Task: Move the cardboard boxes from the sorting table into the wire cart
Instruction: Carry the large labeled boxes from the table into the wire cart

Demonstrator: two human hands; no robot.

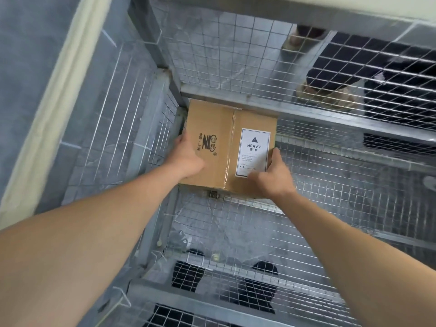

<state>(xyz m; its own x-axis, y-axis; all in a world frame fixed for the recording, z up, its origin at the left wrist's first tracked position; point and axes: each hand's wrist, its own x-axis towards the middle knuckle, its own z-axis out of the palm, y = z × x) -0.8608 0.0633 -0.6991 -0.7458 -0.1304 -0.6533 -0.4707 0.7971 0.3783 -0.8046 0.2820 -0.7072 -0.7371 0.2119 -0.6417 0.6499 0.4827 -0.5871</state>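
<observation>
Reaching down between the mesh walls of the grey steel wire cart (212, 55), the left hand (186, 154) clasps the left flank of the brown, tape-sealed cardboard box (219, 128), its fingers curled over that edge. The box sits low in the cart's corner, straight ahead of both hands and tight against two walls; whether it rests on the mesh floor (330, 197) I cannot tell. Right of the clear tape seam (230, 147), just above the right hand, a white rectangular label (253, 149) reads HEAVY, so I judge the box weighty, stiff-sided and fairly smooth, liable to slide from a palm-only hold. The right hand (271, 175) grasps the near right corner, thumb lying up the right edge. The best hold is on opposite sides low down, fingers hooked beneath, never by the tape
</observation>
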